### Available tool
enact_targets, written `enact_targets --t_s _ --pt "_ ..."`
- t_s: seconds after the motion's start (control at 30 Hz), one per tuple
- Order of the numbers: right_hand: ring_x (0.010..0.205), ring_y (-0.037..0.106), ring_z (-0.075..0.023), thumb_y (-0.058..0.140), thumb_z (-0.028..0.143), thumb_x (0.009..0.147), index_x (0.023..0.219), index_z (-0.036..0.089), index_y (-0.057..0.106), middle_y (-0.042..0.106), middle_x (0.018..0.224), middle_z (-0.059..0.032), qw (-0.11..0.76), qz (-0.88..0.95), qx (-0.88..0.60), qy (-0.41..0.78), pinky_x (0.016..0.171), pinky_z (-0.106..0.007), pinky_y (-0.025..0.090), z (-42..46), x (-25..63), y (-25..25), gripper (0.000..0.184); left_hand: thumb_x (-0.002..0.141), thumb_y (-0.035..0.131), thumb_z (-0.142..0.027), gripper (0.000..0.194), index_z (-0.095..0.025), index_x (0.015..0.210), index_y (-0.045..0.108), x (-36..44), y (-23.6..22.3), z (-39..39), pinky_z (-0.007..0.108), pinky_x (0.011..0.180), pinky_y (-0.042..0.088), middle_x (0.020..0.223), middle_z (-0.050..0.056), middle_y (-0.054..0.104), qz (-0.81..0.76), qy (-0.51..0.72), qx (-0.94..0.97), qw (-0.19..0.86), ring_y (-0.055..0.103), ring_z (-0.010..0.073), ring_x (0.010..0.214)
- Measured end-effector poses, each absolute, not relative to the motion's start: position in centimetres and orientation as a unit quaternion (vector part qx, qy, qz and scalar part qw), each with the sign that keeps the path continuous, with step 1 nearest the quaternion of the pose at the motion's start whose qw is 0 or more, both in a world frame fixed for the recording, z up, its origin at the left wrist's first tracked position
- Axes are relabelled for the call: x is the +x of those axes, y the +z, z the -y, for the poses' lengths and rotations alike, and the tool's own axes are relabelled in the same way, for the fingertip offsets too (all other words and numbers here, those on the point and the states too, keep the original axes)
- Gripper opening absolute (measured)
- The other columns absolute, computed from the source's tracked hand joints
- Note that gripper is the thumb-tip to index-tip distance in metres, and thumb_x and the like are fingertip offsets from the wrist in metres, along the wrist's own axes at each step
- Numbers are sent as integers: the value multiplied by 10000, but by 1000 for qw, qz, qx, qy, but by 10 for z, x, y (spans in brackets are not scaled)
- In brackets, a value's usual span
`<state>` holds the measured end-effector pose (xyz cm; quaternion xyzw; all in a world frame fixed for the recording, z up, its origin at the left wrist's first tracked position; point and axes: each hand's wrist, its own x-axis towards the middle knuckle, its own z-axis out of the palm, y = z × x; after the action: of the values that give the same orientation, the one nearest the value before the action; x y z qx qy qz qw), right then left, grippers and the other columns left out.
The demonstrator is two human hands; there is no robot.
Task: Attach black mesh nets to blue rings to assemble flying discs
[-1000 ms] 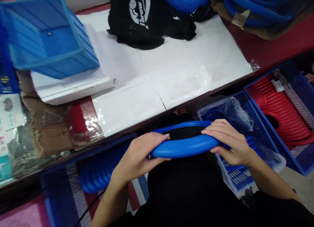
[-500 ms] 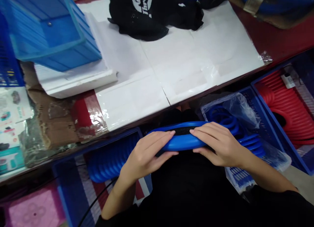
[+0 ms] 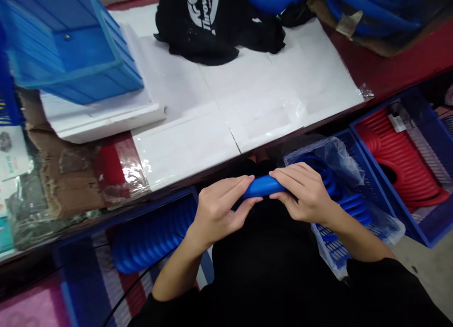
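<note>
Left hand [image 3: 221, 209] and right hand [image 3: 300, 190] both closed, thumbs below and fingers above, gripping a blue ring [image 3: 262, 186] seen edge-on. Ring sits off the near edge of the tabletop [image 3: 269, 98], in front of the black clothing [image 3: 276, 270]; hands well apart from each other, short stretch of blue showing between.

Near left: pink item [image 3: 31, 306], partly cut off, then a row of blue rings [image 3: 152, 237] below the tabletop. Near right: blue coils [image 3: 354, 211] in a crate with clear plastic [image 3: 345, 159]; further right, red rings [image 3: 410, 152] in another blue crate [image 3: 423, 232].

On the tabletop, left: brown cardboard [image 3: 67, 180], then a white slab [image 3: 106, 121] with a light-blue bin [image 3: 99, 79] on top. Far middle: black cloth [image 3: 208, 44] with white print, another blue ring [image 3: 271, 1] at its right. Far right: more blue rings [image 3: 382, 15], dark and partly cut off.
</note>
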<state>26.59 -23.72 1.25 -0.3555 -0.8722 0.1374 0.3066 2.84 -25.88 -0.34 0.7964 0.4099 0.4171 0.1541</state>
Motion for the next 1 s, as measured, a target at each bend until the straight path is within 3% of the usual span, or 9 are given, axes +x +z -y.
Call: enact_targets --t_s 0.17,0.27,0.33,0.43,0.63,0.83,0.93,1.0 --pt "1040 747 -295 722 311 995 1420 180 626 779 1172 -134 347 856 -321 208 925 -469 565 238 298 34 455 965 775 -424 577 -139 1439 613 -1 39 256 417 1043 616 1276 159 775 -355 346 845 199 757 274 1155" --pt "1111 729 -307 681 382 1023 1464 223 609 767 1209 -127 371 826 -326 270 1003 -515 556 239 318 28 474 1011 717 -397 463 -182 1413 636 -23 39 260 382 997 620 1202 128 790 -396 338 825 221 762 249 1100" --pt "1206 694 -321 682 433 1021 1503 229 577 734 1298 -145 335 831 -343 284 1052 -531 551 239 321 18 534 1025 700 -322 352 -198 1353 666 -27 25 261 342 916 625 1127 108 797 -414 352 809 225 771 225 1010" --pt "1300 644 -340 725 409 997 1545 189 527 680 1398 -185 271 869 -343 233 1100 -541 537 239 308 4 623 992 742 -274 353 -171 1321 664 -16 3 264 349 828 619 1099 122 798 -410 361 814 195 770 238 936" --pt "1115 725 -295 654 234 1035 1492 142 555 758 1217 -161 283 897 -292 172 938 -469 611 244 269 -11 476 1011 684 -205 363 -106 1354 622 4 -11 268 431 820 629 1181 173 789 -372 323 855 162 769 291 976" --pt "1008 745 -295 649 163 1014 1410 154 629 779 1152 -153 344 866 -327 155 852 -473 613 240 260 -28 396 1007 651 -139 324 -100 1328 638 15 -18 263 421 836 651 1152 162 799 -391 338 847 121 781 287 987" --pt "1057 752 -302 677 231 1013 1430 208 649 780 1193 -136 345 855 -315 224 902 -490 614 235 281 -13 419 1004 686 -185 405 -126 1397 612 5 7 264 443 982 628 1288 169 760 -376 323 860 123 751 292 1126" --pt "1085 753 -319 679 326 1018 1396 234 691 788 1188 -124 382 817 -319 290 972 -540 603 233 308 3 389 979 730 -208 504 -174 1461 588 -14 28 270 540 1183 496 1470 182 658 -384 326 852 141 641 334 1351"
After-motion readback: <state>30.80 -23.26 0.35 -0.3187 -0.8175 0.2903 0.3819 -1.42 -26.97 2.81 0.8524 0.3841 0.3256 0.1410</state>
